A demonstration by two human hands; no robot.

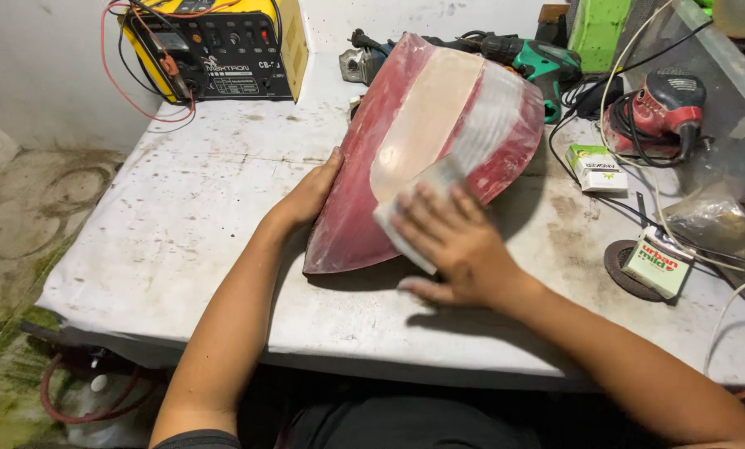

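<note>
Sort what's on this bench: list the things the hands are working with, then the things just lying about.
In use:
- red tail-light lens, steadied at its edge by the left hand
- pale sanding sheet, pressed on the lens under the right hand

Lying about:
- yellow battery charger
- green cordless drill
- red power sander
- two small cartons
- abrasive disc

Our two bare arms, seen from above

We see our left hand (310, 195) and right hand (455, 245) without gloves, rings or watch, fingernails short. Both forearms are uncovered up to the elbow. At the near left a dark grey short sleeve edge shows on our upper arm, and dark clothing covers our lap below.
</note>
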